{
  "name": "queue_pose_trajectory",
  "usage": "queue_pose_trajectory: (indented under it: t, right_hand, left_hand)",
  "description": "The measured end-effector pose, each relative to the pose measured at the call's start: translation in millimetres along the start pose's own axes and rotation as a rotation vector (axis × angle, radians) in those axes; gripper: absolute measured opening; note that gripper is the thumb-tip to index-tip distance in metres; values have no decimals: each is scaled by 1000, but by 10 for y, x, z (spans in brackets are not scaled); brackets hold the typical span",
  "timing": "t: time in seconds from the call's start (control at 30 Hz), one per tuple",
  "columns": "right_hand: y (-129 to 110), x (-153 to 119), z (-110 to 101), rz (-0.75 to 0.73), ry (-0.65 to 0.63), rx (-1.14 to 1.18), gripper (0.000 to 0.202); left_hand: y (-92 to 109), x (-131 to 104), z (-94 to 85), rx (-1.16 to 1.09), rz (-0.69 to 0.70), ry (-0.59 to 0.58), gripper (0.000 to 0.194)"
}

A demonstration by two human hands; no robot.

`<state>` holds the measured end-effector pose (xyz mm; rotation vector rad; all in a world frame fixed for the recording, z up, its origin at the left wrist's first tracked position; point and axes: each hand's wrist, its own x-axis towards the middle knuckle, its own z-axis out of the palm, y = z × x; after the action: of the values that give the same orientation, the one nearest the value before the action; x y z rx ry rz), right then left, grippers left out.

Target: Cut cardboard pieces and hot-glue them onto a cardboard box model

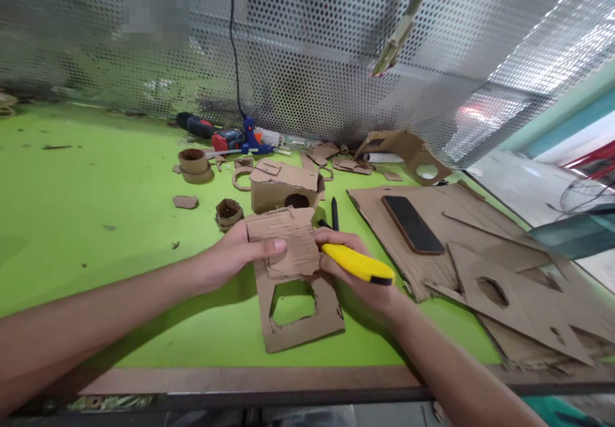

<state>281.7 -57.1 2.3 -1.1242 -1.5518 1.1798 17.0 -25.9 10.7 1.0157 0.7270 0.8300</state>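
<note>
A flat cardboard piece with a rough cut-out opening hangs between my hands above the green table. My left hand grips its upper left side, thumb pressed on a torn, ribbed patch. In my right hand is a yellow utility knife, its handle end toward me; the blade is hidden behind the fingers. The right fingers also touch the cardboard's right edge. Just beyond stands a small cardboard box with a round hole in its side. Left of it sits a small cardboard ring.
Cardboard sheets lie at the right, a phone on top. A black pen lies beyond my right hand. Along the perforated metal screen are a blue glue gun, a red-black power tool and cardboard scraps.
</note>
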Motion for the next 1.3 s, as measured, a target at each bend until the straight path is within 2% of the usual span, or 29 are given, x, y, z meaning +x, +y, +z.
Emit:
queue_pose_trajectory:
  t: [0.07,0.13,0.27,0.33,0.5,0.67,0.73,0.83,0.93,1.0,1.07,1.17,1.23,1.3]
  right_hand:
    - [-62,-58,-21,102,63,30,28]
    - [-147,-65,-13,135,66,17,26]
    - [-240,29,58,101,-105,17,32]
    - [-226,61,88,76,-147,13,32]
    - [-174,43,126,61,-121,-15,31]
    - [-182,43,149,109,-72,-9,35]
    - [-202,51,159,71,-59,-40,34]
    - [-265,43,181,-108,29,-161,27]
    - [-343,-1,190,-322,276,-329,28]
    - [-380,-40,178,-385,388,-397,36]
    - [-397,-73,157,-407,410,-436,42]
    - [-395,-95,128,-422,423,-469,42]
    - [-382,-99,116,-423,438,-443,40]
    - [-364,-102,107,-417,417,-341,38]
  left_hand:
    - [1,-1,8,26,10,-36,50]
    - [-4,-4,15,56,10,-56,48]
    - [-26,-12,29,91,46,-71,49]
    - [-29,-19,36,112,60,-75,49]
    - [-20,-38,49,165,73,-90,53]
    - [-45,-20,42,213,102,-76,44]
    - [-55,-7,36,203,114,-95,40]
    - [-51,5,45,180,117,-105,37]
    - [-46,16,58,171,124,-65,37]
    - [-61,24,46,175,147,-54,38]
    - [-98,26,5,188,178,-77,35]
    - [-167,11,-91,226,191,-103,21]
    - [-181,-1,-140,271,178,-83,23]
    - [-144,-5,-148,318,153,-116,29]
